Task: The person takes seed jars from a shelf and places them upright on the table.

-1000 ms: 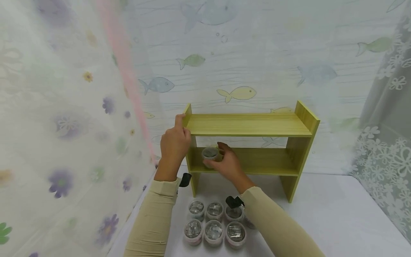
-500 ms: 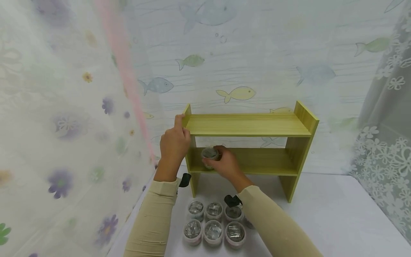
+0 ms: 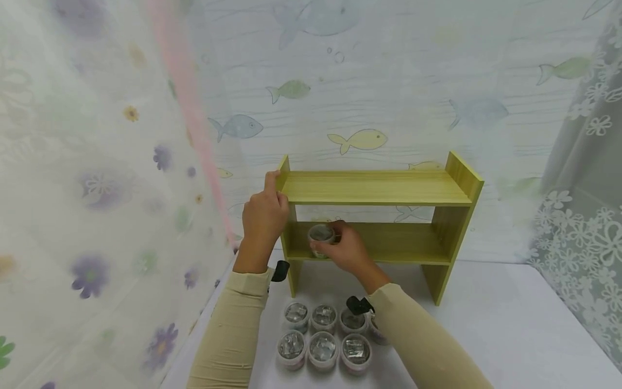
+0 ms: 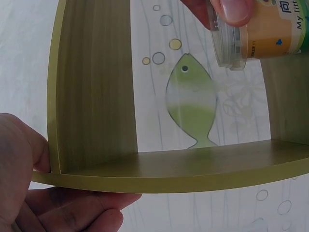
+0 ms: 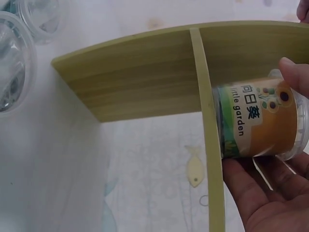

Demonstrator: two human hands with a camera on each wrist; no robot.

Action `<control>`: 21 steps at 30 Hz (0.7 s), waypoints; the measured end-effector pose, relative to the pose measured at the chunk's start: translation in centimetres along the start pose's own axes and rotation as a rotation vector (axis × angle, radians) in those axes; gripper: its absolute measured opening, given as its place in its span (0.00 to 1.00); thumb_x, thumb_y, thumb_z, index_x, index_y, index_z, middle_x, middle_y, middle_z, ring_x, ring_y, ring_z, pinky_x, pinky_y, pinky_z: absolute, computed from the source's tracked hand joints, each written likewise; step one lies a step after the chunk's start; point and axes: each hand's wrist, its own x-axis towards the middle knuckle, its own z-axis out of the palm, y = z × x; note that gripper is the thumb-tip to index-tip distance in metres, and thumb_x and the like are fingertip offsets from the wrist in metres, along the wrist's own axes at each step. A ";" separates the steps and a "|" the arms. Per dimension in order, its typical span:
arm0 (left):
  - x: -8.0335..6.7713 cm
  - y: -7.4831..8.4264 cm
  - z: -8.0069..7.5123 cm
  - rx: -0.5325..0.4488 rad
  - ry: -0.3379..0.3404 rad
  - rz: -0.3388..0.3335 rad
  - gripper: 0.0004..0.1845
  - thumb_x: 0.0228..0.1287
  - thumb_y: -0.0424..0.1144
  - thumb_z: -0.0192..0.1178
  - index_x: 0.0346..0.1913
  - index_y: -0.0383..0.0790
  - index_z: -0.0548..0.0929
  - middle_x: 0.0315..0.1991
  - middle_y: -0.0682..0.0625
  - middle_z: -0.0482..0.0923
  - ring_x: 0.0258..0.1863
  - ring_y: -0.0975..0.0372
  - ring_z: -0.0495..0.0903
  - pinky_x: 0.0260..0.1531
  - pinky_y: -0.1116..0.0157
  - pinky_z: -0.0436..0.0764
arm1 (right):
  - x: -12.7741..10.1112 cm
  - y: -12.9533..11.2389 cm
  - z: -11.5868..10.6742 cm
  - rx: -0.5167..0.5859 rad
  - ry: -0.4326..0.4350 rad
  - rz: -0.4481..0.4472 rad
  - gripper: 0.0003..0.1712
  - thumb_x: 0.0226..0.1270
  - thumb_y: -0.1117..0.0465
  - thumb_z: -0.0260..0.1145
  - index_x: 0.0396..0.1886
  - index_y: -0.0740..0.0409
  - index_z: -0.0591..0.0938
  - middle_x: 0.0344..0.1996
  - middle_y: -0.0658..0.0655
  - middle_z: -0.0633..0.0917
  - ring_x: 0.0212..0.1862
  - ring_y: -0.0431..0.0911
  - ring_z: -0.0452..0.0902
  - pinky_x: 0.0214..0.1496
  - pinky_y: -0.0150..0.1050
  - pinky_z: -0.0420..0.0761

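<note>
A yellow-green wooden two-tier shelf (image 3: 376, 188) stands on the white table. My left hand (image 3: 264, 219) grips the top of its left side panel; in the left wrist view, that hand's fingers (image 4: 72, 205) lie along the panel's outer face. Over the lower board's left end, my right hand (image 3: 347, 249) holds a clear-lidded plastic jar (image 5: 260, 121) between thumb and fingers. The jar is upright, with an orange and green sunflower label reading "little garden". Its base sits at the lower board (image 5: 208, 121), touching or nearly so.
Several similar lidded jars (image 3: 323, 350) stand in two rows on the table in front of the shelf. My right forearm partly covers one at the right end. A fish-print curtain (image 3: 389, 97) hangs behind, and a flowered one (image 3: 97, 216) at the left.
The jar and my right hand have shifted slightly to the right over the lower board. My left hand keeps its place on the side panel.
</note>
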 end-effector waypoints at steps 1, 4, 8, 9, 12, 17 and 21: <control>0.0 0.0 0.0 0.000 0.000 0.000 0.25 0.73 0.38 0.47 0.71 0.49 0.69 0.11 0.47 0.66 0.11 0.54 0.64 0.11 0.59 0.62 | -0.1 0.0 -0.1 -0.003 0.000 0.003 0.42 0.61 0.40 0.77 0.70 0.53 0.75 0.55 0.53 0.82 0.52 0.49 0.82 0.47 0.45 0.84; 0.0 0.0 0.0 -0.001 -0.007 -0.003 0.25 0.74 0.39 0.47 0.71 0.49 0.69 0.11 0.47 0.66 0.11 0.55 0.64 0.11 0.59 0.63 | -0.5 -0.2 -0.3 -0.004 -0.005 0.010 0.43 0.61 0.40 0.76 0.71 0.53 0.74 0.60 0.54 0.81 0.54 0.50 0.81 0.48 0.46 0.84; 0.0 0.0 0.0 -0.001 -0.006 -0.001 0.25 0.73 0.38 0.47 0.71 0.49 0.69 0.11 0.47 0.67 0.11 0.55 0.64 0.11 0.59 0.63 | -1.1 -0.3 -0.5 0.001 0.002 -0.001 0.43 0.61 0.41 0.76 0.72 0.54 0.75 0.62 0.55 0.81 0.54 0.50 0.81 0.50 0.47 0.84; 0.0 0.0 -0.1 0.001 -0.004 0.002 0.25 0.73 0.38 0.47 0.71 0.49 0.69 0.11 0.47 0.67 0.11 0.55 0.64 0.11 0.59 0.63 | -1.2 -0.3 -0.6 0.007 0.004 -0.008 0.43 0.61 0.41 0.77 0.71 0.54 0.75 0.60 0.55 0.82 0.53 0.50 0.81 0.49 0.47 0.84; 0.1 0.1 -0.1 0.004 0.000 0.003 0.24 0.73 0.39 0.47 0.71 0.48 0.69 0.11 0.47 0.67 0.11 0.55 0.65 0.11 0.59 0.64 | -1.5 -0.3 -0.7 0.020 0.011 -0.014 0.41 0.60 0.43 0.78 0.69 0.54 0.77 0.58 0.55 0.83 0.50 0.50 0.82 0.47 0.46 0.84; 0.1 0.1 -0.2 0.010 0.000 -0.001 0.24 0.73 0.39 0.47 0.71 0.48 0.70 0.11 0.47 0.67 0.11 0.54 0.65 0.11 0.59 0.64 | -2.1 -0.3 -1.0 0.026 0.018 0.007 0.40 0.58 0.43 0.79 0.67 0.52 0.78 0.57 0.54 0.83 0.50 0.49 0.82 0.43 0.43 0.84; 0.2 0.2 -0.2 0.015 -0.005 -0.005 0.24 0.73 0.38 0.47 0.71 0.48 0.69 0.11 0.47 0.67 0.11 0.54 0.65 0.11 0.59 0.64 | -2.6 -0.2 -1.4 0.013 0.022 0.003 0.39 0.57 0.43 0.80 0.65 0.51 0.78 0.55 0.53 0.84 0.51 0.49 0.83 0.45 0.44 0.85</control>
